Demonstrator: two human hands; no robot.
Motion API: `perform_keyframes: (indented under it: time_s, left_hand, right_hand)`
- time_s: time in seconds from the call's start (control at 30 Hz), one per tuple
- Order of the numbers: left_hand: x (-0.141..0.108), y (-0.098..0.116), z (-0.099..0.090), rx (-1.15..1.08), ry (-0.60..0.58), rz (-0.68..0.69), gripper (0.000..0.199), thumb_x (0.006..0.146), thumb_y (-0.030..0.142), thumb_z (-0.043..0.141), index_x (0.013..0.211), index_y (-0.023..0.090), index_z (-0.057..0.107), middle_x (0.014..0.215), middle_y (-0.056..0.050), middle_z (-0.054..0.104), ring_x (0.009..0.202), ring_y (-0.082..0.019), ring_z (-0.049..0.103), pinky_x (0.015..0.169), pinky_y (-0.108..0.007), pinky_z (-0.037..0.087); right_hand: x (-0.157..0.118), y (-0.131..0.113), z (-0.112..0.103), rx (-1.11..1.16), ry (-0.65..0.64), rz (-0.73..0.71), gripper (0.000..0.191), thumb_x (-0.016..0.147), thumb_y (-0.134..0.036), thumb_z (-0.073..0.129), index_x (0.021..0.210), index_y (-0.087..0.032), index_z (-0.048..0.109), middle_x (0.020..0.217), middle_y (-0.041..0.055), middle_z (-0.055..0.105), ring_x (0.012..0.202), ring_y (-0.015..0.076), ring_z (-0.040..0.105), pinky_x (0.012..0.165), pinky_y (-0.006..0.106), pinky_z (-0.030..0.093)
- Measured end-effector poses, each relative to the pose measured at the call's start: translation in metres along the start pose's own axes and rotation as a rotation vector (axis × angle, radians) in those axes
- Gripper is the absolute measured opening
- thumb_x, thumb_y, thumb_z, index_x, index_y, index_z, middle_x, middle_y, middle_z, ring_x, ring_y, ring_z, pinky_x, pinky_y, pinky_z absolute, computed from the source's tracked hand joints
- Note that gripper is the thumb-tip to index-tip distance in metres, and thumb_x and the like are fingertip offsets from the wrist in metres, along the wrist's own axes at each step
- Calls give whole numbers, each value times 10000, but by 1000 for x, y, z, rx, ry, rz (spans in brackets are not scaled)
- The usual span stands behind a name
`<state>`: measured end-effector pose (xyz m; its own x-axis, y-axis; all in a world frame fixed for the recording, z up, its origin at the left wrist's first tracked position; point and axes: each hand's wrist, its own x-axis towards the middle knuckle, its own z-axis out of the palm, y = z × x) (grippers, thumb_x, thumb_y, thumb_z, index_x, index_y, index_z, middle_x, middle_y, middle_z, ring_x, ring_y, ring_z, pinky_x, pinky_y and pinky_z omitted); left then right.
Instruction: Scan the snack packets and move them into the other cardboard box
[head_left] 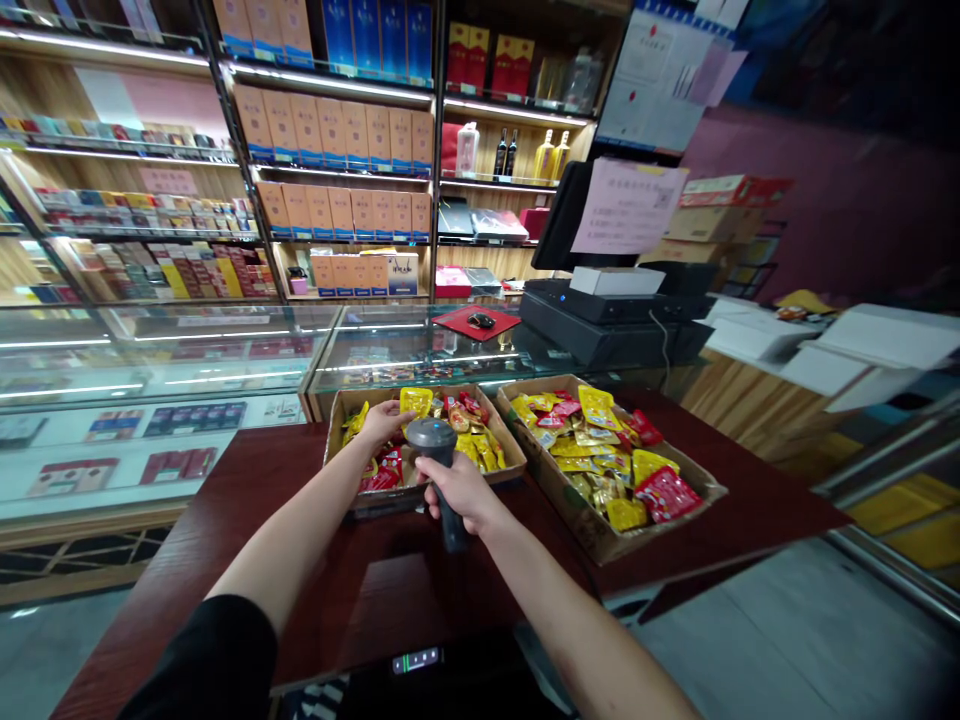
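A dark handheld scanner (432, 436) stands upright in my right hand (463, 490), whose fingers wrap round its handle. Just to its left, my left hand (384, 422) pinches the edge of a yellow packet (416, 401) over the left cardboard box (510, 464). Red and yellow packets fill that box, and the scanner's head hides part of them. To the right sits a second cardboard box (611, 548), with more yellow and red packets (667, 494) inside.
Both boxes rest on a dark red table (300, 540). Behind it are a glass counter (375, 345), a mouse (480, 320) on a red mat, and a monitor (562, 215) above a black cash drawer (592, 325). Stocked shelves line the back.
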<state>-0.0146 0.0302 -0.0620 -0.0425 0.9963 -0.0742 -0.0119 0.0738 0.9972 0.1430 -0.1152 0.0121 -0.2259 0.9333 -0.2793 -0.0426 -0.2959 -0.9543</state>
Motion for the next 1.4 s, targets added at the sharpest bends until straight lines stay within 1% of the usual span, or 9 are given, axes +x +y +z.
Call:
perform_keyframes:
  time_s: [0.33,0.77,0.9,0.97,1.03,1.1,1.2,1.3,1.4]
  left_hand:
    - [1,-1,0,-47,-5,18,521,528,368,845,945,129,643,889,-98,722,656,-158,664,554,-225,502]
    - [-11,11,5,-104,-39,25,319,626,216,791,886,84,662,749,-75,703,562,-142,623,485,-217,483]
    - [-8,9,3,-62,0,-20,394,598,273,817,913,111,645,766,-63,702,541,-132,619,461,-214,489]
    - [-8,10,4,-58,-3,-53,411,592,294,823,916,117,643,765,-63,700,555,-138,631,472,-219,505]
    - [-11,12,6,-83,-29,-92,408,596,291,824,917,119,640,784,-68,702,586,-146,651,502,-232,529]
    - [-15,16,8,-120,-68,-139,393,604,273,823,913,121,634,809,-74,703,612,-154,665,537,-248,550]
    - [-21,23,11,-162,-154,-207,365,628,235,814,920,121,628,829,-86,706,653,-165,681,574,-250,565]
    - [-22,36,16,-185,-239,-278,307,664,169,785,926,110,637,852,-108,709,676,-177,688,611,-265,580]
    - [-17,55,34,-167,-311,-291,250,692,102,746,925,95,653,875,-124,710,665,-178,686,612,-270,588]
  right_hand:
    - [-1,-5,-2,4,-11,-9,220,761,-316,584,621,-161,515,347,-63,454,254,72,389,305,187,328]
    - [3,4,-4,-22,-25,-15,262,755,-367,589,607,-162,522,341,-51,456,261,82,391,315,205,337]
    - [8,-1,-8,97,-9,-69,183,702,-323,643,712,-151,582,553,-5,616,391,93,507,367,208,387]
    - [18,-7,-14,175,62,-134,171,657,-253,677,782,-152,619,721,10,670,555,102,587,476,206,452]
    - [35,-15,-22,191,174,-156,177,631,-199,691,797,-159,643,727,-9,663,631,99,593,565,200,465]
    - [53,-24,-32,212,236,-77,142,640,-185,684,774,-159,644,651,-29,631,596,92,569,570,200,450]
    - [73,-39,-46,312,191,93,46,675,-155,643,697,-140,605,562,-28,581,530,96,554,569,222,457]
    - [79,-51,-60,342,156,189,67,715,-133,602,654,-134,573,538,-20,570,501,100,553,565,236,466]
    - [77,-60,-81,340,150,210,107,728,-129,594,633,-142,548,523,-22,564,471,97,536,534,227,461]
